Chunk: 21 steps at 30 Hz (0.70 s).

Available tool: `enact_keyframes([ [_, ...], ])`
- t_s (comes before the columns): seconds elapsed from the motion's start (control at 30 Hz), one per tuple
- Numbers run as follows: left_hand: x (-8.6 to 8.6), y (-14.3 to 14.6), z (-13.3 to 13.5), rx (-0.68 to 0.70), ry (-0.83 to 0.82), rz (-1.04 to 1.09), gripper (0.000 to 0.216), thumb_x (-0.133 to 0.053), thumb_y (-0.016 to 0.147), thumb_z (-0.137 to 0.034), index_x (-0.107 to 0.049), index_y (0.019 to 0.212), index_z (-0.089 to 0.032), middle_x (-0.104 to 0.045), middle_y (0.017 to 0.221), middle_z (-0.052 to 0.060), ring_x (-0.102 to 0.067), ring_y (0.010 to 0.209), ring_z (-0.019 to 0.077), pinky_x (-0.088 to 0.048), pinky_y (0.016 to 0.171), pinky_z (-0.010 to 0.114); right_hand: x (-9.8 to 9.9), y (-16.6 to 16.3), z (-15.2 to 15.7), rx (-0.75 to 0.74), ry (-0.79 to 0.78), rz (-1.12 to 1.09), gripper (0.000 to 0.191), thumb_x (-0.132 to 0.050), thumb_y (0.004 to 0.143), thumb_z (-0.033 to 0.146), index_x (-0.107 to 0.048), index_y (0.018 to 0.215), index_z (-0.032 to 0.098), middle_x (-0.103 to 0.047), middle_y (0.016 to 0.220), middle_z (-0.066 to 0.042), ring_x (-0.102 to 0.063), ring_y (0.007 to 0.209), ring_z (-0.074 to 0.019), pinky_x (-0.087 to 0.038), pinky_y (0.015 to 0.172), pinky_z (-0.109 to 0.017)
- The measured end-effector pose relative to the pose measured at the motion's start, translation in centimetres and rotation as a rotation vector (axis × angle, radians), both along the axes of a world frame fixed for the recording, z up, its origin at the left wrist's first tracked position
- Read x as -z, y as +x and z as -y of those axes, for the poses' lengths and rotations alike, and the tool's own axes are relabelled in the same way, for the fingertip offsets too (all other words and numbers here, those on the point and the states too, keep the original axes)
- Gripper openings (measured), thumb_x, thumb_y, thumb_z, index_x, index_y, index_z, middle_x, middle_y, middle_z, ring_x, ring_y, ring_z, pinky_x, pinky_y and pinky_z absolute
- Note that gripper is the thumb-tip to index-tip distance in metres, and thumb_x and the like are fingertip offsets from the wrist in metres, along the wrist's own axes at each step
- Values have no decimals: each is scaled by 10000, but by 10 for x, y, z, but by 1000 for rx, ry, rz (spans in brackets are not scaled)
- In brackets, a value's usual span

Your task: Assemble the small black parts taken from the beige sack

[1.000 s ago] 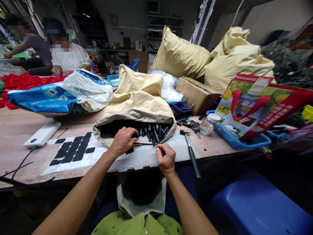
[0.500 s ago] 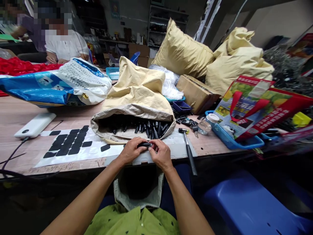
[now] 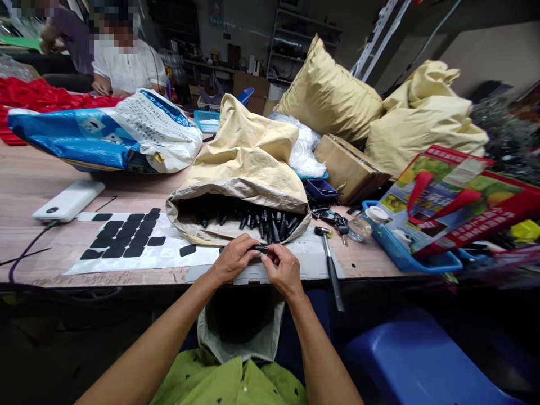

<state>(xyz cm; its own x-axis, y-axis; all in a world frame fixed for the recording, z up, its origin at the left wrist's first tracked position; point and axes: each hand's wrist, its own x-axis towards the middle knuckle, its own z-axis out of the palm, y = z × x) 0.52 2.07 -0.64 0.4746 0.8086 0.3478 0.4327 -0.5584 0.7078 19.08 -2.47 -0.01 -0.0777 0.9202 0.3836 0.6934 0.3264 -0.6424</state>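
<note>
My left hand [image 3: 232, 260] and my right hand [image 3: 283, 269] meet at the table's front edge, both closed on one small black plastic part [image 3: 258, 248] held between the fingertips. Just beyond them lies a tan sack [image 3: 244, 163] on its side, its mouth open toward me and full of several black parts [image 3: 261, 220] of the same kind. Left of my hands a white backing sheet [image 3: 139, 253] carries several black adhesive pads [image 3: 126, 236]. Below the table edge, over my lap, hangs an open grey bag [image 3: 242, 326].
A hammer [image 3: 331, 264] lies right of my hands, a white power bank [image 3: 70, 201] with its cable at the left. A blue-and-white sack [image 3: 105, 135], a cardboard box [image 3: 350, 169], a blue basket [image 3: 422, 253] with a red carton, and yellow sacks crowd the back. Two people sit at far left.
My left hand drew a black part out of the sack mouth and came back to the table edge, where my right hand joined it on the part. The view shifted slightly.
</note>
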Motion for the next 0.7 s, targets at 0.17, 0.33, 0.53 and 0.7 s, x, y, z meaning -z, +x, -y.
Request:
enact_keyframes([
  [0.17,3,1,1,-47,114,-91,190,-534,957,-237,-691,1056,-201,-626,955,65,-558,952,222,-476,877,367,-3,-1,1,-18,27,69,119,-613,914,323,-617,858,218,-604,764,-5,-552,755,-179,-409,692,-279],
  [0.33,3,3,5,-66,211,-194,191,-522,922,-157,-688,1009,-198,-626,943,80,-534,920,239,-469,867,386,2,-6,-1,24,80,198,242,-545,984,364,-578,790,222,-575,739,-12,-513,737,-182,-366,698,-297],
  [0.53,1,7,9,-63,271,-281,185,-512,906,-127,-684,924,-193,-602,893,83,-516,896,244,-448,859,386,5,-7,-3,21,109,233,261,-533,972,285,-513,718,229,-558,750,-27,-486,762,-198,-345,698,-309],
  [0.7,2,7,8,-52,249,-213,200,-492,923,-135,-686,949,-176,-625,900,87,-533,895,239,-458,869,382,2,-5,-2,-4,85,156,267,-530,971,300,-495,716,227,-538,731,-13,-481,745,-187,-351,698,-310],
])
